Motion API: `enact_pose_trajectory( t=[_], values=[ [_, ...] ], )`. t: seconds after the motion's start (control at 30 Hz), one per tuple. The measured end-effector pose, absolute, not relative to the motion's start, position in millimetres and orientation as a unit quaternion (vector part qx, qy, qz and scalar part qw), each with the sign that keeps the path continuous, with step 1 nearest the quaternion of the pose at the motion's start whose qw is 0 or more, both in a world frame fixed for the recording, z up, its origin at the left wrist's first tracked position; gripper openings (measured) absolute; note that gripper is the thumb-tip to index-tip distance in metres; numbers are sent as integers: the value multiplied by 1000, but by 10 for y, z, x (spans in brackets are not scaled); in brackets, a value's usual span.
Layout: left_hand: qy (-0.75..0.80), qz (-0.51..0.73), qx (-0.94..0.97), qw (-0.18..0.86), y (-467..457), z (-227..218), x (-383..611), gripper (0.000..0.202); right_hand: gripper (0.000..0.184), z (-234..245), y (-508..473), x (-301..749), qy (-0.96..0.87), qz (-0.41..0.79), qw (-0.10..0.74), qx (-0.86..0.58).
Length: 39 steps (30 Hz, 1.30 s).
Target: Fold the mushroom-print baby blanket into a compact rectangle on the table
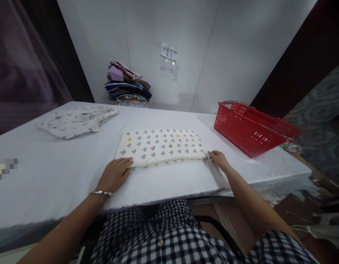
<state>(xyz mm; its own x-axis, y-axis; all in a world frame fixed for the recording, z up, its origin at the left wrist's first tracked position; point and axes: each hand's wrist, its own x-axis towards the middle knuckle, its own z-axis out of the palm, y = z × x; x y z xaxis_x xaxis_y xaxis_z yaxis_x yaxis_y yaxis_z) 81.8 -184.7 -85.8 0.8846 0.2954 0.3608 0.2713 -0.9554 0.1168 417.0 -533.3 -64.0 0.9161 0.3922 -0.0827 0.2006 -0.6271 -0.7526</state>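
Observation:
A white cloth, printed with grey mushroom shapes and a few coloured ones, lies folded into a long rectangle on the table. At its near left corner is my left hand, fingers over the edge and thumb just below, gripping the layers. My right hand pinches the near right corner between thumb and fingertips. The layered edge facing me runs between the two hands.
A crumpled white printed garment lies at the left on the white-covered table. Behind stands a stack of folded clothes against the wall. A red plastic basket sits at the right. Paper notes hang on the wall.

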Motion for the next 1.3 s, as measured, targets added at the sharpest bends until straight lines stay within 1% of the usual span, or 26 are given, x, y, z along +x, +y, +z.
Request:
enact_pose_trajectory(
  t=[0.1,0.2,0.4,0.53,0.67,0.87,1.03,1.07,1.13,1.2,1.23,1.3],
  values=[
    [148,191,970,26,-1865,-840,815,34,37,-589,-5252,4179,-162,167,365,-901],
    [155,187,970,25,-1867,-840,813,35,35,-543,-5167,4195,-153,200,341,-906],
    [146,191,970,23,-1842,-873,809,36,23,-454,-5093,4240,-137,248,349,-893],
    [147,189,970,29,-1833,-897,808,36,18,-453,-5090,4273,-127,234,362,-894],
    [160,190,968,33,-1839,-911,804,36,20,-497,-5092,4284,-117,222,359,-899],
    [168,192,966,45,-1892,-889,783,34,25,-563,-5120,4277,-127,226,336,-906],
    [170,191,964,70,-1901,-887,767,33,27,-585,-5151,4291,-145,213,298,-919],
    [166,192,964,76,-1892,-896,758,33,27,-583,-5162,4297,-152,204,277,-927],
    [157,191,965,89,-1875,-909,738,34,33,-581,-5187,4302,-169,161,207,-950],
    [150,188,965,101,-1876,-900,723,34,42,-592,-5194,4280,-207,73,135,-966],
    [151,189,965,105,-1888,-883,723,34,45,-604,-5182,4254,-244,19,113,-963],
    [169,192,961,105,-1936,-822,746,34,44,-641,-5109,4166,-348,-71,109,-928]
  ],
)
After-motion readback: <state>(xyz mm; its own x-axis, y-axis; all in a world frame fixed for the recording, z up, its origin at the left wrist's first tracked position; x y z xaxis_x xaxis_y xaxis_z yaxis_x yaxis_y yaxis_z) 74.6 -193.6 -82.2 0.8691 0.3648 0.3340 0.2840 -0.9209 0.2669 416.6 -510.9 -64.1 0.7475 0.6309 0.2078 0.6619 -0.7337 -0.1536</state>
